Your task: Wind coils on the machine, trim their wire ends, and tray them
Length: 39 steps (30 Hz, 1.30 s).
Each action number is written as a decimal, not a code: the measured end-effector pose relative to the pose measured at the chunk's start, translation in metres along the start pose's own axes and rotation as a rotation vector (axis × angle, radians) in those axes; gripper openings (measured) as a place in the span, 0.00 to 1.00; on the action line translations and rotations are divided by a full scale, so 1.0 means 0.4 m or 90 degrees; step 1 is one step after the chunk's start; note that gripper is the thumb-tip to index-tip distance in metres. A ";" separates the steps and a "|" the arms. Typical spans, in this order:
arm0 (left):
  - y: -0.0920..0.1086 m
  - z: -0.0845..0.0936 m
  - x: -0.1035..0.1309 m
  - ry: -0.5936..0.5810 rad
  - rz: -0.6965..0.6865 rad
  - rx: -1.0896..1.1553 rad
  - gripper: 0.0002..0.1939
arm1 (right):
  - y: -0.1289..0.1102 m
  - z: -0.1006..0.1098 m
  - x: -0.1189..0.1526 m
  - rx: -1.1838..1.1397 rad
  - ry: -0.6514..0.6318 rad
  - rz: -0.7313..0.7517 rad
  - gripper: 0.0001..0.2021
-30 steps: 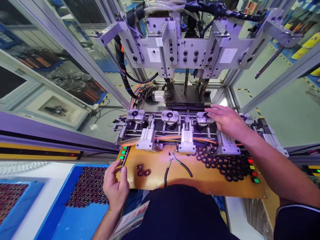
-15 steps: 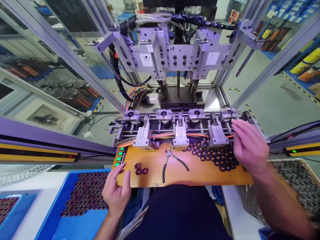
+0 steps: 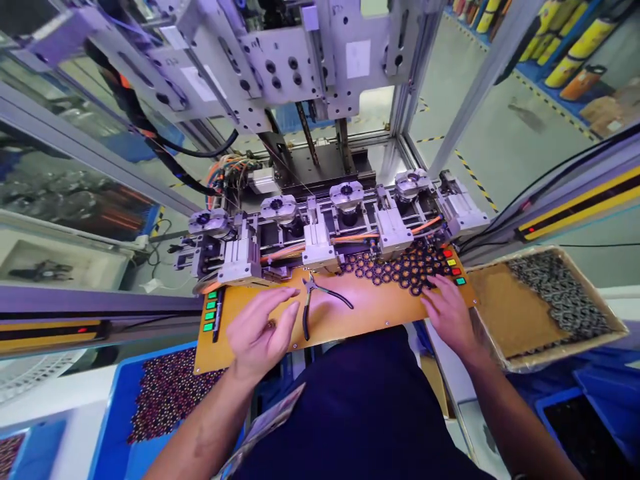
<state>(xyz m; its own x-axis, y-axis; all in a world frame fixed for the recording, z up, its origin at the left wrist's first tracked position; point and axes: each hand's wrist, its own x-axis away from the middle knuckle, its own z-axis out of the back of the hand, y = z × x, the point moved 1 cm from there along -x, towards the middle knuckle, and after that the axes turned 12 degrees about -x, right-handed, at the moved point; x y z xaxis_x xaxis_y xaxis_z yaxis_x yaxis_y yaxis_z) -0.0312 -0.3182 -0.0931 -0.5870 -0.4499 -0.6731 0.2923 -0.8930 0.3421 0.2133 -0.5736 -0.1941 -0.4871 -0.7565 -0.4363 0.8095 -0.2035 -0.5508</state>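
My left hand (image 3: 263, 328) is over the left part of the orange work board (image 3: 360, 310), thumb and fingers apart. Beneath it, mostly hidden, is a small cluster of copper-wound rings (image 3: 271, 324). To its right lie diagonal cutters (image 3: 311, 285) with black handles, their jaws pointing away from me. My right hand (image 3: 449, 317) is at the board's right, fingers spread, at the near edge of a group of dark rings (image 3: 395, 270). Whether its fingertips touch a ring I cannot tell. Behind the board stands a row of metal fixtures (image 3: 346, 193) with round seats.
Green buttons (image 3: 210, 305) line the board's left edge; coloured buttons (image 3: 453, 263) are at its right. A blue tray (image 3: 107, 413) of wound rings stands left, a box (image 3: 500, 353) of grey parts right. A machine plate (image 3: 280, 60) hangs above; yellow-black bars (image 3: 575, 203) flank the station.
My right hand has come down from the rightmost fixture to the dark rings. My left hand has moved right, over the small ring cluster. The camera view has turned and tilted downward.
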 end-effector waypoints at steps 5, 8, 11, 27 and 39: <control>0.056 -0.025 0.007 -0.101 -0.016 0.057 0.06 | -0.008 -0.026 -0.002 -0.022 -0.032 -0.050 0.09; 0.071 -0.027 0.011 -0.169 0.022 0.099 0.05 | -0.036 -0.016 -0.014 -0.055 -0.025 -0.055 0.09; 0.096 -0.041 0.013 -0.325 0.113 0.188 0.13 | -0.111 0.003 -0.034 -0.120 -0.012 -0.018 0.08; 0.114 -0.011 0.023 -0.212 0.136 0.359 0.14 | -0.375 -0.070 -0.158 -0.674 -0.115 -0.049 0.06; -0.012 0.045 0.052 -0.160 0.233 0.214 0.20 | -0.320 -0.007 -0.332 -0.547 -0.152 0.049 0.06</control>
<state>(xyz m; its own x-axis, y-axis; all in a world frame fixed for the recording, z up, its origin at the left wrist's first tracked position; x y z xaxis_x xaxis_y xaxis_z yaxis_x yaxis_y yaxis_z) -0.0582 -0.3233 -0.0969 -0.6663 -0.6791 -0.3080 0.2778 -0.6094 0.7426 0.1733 -0.4454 -0.0678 -0.2826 -0.8773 -0.3879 0.2655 0.3171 -0.9105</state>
